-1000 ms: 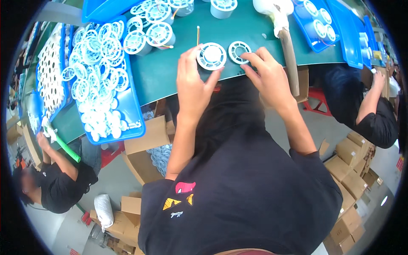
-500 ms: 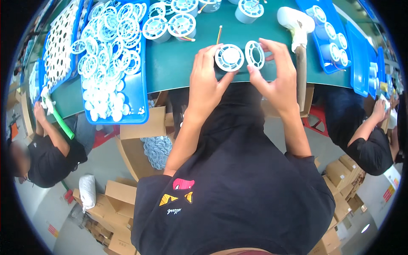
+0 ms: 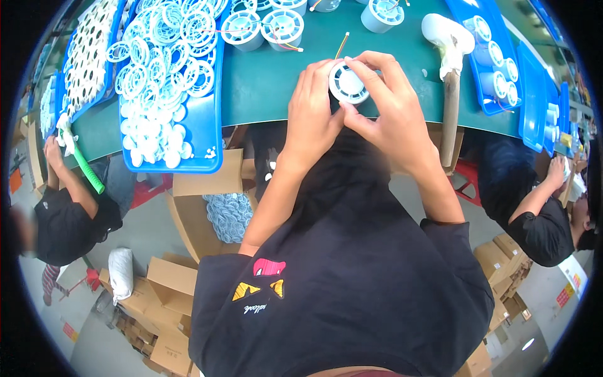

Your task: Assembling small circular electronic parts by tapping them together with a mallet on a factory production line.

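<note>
My left hand point(image 3: 314, 119) is closed around the left side of a round white slotted housing point(image 3: 350, 85), held just above the table's near edge. Thin wires point(image 3: 342, 45) with a small connector stick out beyond its far side. My right hand point(image 3: 394, 113) is closed at the housing's right side, its fingers over the slotted ring on the face. Those fingers partly cover the ring, so I cannot tell whether it sits flush.
A blue tray point(image 3: 204, 141) of white rings and discs stands left. Similar housings point(image 3: 242, 30) stand at the back. A wrapped-head mallet point(image 3: 450, 107) lies right, beside a blue tray of housings point(image 3: 488, 53). Co-workers sit on both sides; open cartons point(image 3: 173, 283) stand below.
My right hand has moved left with the ring, from apart to against the housing's face. The housing is slightly farther right in the picture, and the whole view has shifted a little.
</note>
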